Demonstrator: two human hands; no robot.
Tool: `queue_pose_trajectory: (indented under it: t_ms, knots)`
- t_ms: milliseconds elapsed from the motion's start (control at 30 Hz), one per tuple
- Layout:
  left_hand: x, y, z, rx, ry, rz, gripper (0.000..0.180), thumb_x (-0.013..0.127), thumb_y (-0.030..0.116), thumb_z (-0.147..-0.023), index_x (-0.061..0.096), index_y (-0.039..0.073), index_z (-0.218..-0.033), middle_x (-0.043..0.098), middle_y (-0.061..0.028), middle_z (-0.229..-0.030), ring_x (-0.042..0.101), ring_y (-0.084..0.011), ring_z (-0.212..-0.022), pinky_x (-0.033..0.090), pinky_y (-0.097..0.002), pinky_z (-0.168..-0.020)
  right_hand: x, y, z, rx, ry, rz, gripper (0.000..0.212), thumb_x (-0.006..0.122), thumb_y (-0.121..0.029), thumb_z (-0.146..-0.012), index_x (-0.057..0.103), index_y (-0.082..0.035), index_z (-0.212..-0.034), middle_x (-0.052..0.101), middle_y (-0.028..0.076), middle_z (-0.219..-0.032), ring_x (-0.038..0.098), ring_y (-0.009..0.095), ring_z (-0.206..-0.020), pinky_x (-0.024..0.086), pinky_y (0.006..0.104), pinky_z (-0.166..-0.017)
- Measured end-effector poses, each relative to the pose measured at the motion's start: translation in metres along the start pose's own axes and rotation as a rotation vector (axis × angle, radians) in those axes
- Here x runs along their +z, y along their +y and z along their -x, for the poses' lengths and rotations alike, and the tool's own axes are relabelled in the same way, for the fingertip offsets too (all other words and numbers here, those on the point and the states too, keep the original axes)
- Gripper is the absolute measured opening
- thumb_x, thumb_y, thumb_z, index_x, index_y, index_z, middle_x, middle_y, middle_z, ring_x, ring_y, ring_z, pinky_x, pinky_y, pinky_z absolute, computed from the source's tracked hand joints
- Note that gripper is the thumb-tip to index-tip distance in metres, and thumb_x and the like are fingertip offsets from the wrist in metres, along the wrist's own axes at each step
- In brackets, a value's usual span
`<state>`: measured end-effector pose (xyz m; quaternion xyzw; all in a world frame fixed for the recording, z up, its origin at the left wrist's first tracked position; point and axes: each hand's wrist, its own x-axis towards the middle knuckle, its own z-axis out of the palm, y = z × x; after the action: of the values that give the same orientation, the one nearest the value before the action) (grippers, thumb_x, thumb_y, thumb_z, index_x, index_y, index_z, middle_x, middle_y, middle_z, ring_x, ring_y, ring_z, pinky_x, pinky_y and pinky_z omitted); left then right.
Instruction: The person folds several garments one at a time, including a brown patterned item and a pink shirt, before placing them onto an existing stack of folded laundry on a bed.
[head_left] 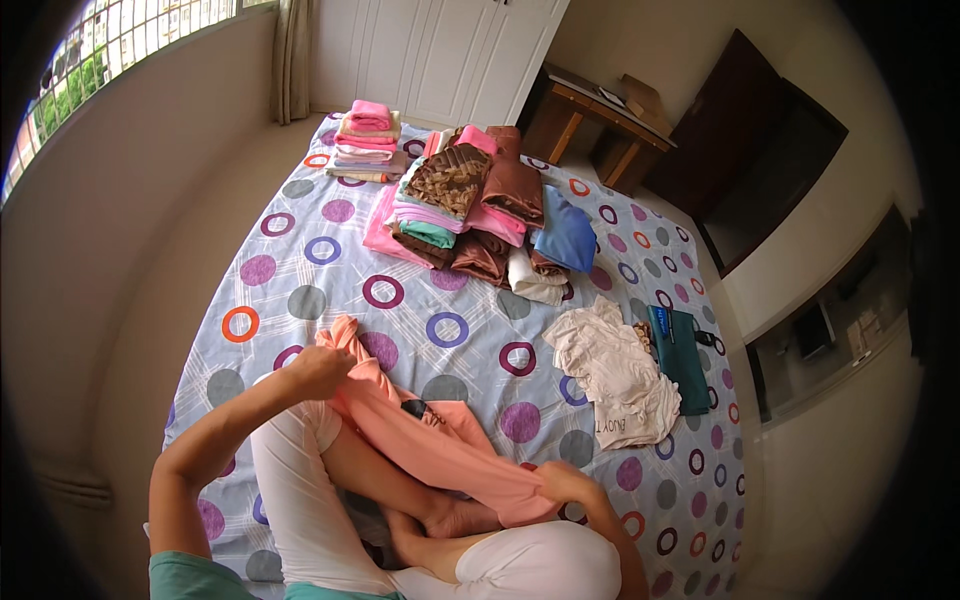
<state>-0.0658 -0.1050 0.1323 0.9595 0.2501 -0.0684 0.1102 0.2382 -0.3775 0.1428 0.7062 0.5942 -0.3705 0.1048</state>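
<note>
A peach-coloured garment [430,450], apparently a shirt with a dark print partly showing, stretches over my crossed legs. My left hand [322,372] is closed on its upper left end, where the cloth bunches up beyond the fingers. At the lower right end of the same cloth, my right hand [565,482] grips the edge. The fabric is drawn into a long slanting band between the two hands. To the right of it a pale cream T-shirt [625,370] lies loosely spread and wrinkled on the bedsheet [470,360].
Folded clothes in a big mixed pile [450,215] sit at the bed's far middle, beside a smaller neat stack [368,145]. On the right lies a dark green folded item [682,365] with a pen-like object on it. A wooden desk [600,120] stands beyond the bed.
</note>
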Motion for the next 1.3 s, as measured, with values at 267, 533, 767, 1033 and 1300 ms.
queue_pose_trajectory:
  t_ms: [267, 533, 767, 1033, 1300]
  knots:
    - [-0.138, -0.031, -0.115, -0.313, 0.68, 0.037, 0.016, 0.045, 0.008, -0.067, 0.057, 0.006, -0.076, 0.057, -0.0175, -0.074, 0.055, -0.033, -0.072, 0.043, -0.0419, -0.061, -0.165, 0.114, -0.009, 0.132, 1.256, 0.073, 0.026, 0.044, 0.005, -0.061, 0.057, 0.001, -0.082, 0.057, 0.02, -0.081, 0.055, 0.033, -0.079, 0.043, 0.0361, -0.071]
    - [-0.251, 0.008, -0.066, 0.229, 1.031, 0.689, 0.026, 0.041, 0.002, -0.076, 0.056, 0.003, -0.098, 0.06, -0.0067, -0.082, 0.054, -0.0095, -0.077, 0.043, -0.024, -0.07, -0.232, 0.027, 0.111, -0.152, 1.753, -0.23, 0.023, 0.039, 0.009, -0.07, 0.052, 0.004, -0.088, 0.055, 0.006, -0.076, 0.048, 0.011, -0.071, 0.04, 0.0226, -0.067]
    - [-0.105, -0.003, -0.034, 0.155, 0.265, 1.099, 0.049, 0.036, -0.016, -0.057, 0.056, -0.001, -0.099, 0.059, -0.0088, -0.092, 0.054, -0.0178, -0.087, 0.046, -0.0312, -0.076, -0.084, 0.029, 0.09, -0.049, 1.063, -0.45, 0.037, 0.035, 0.012, -0.062, 0.056, 0.006, -0.092, 0.059, 0.013, -0.085, 0.054, 0.017, -0.082, 0.04, 0.0247, -0.074]
    - [0.065, -0.002, -0.07, 0.161, -0.318, 0.301, 0.016, 0.05, 0.007, -0.065, 0.06, 0.004, -0.076, 0.058, -0.0146, -0.07, 0.054, -0.0246, -0.063, 0.042, -0.0324, -0.06, 0.1, 0.108, -0.012, 0.013, 0.589, -0.413, 0.045, 0.033, 0.01, -0.061, 0.055, 0.001, -0.098, 0.052, 0.02, -0.102, 0.045, 0.028, -0.104, 0.033, 0.0305, -0.088]
    - [0.057, -0.004, -0.063, 0.156, -0.538, 0.305, 0.02, 0.049, 0.013, -0.066, 0.06, 0.001, -0.079, 0.058, -0.0158, -0.072, 0.054, -0.0263, -0.066, 0.041, -0.035, -0.061, 0.08, 0.09, 0.011, -0.077, 0.54, -0.423, 0.034, 0.037, 0.004, -0.061, 0.06, -0.003, -0.084, 0.056, 0.019, -0.08, 0.054, 0.031, -0.077, 0.042, 0.0345, -0.067]
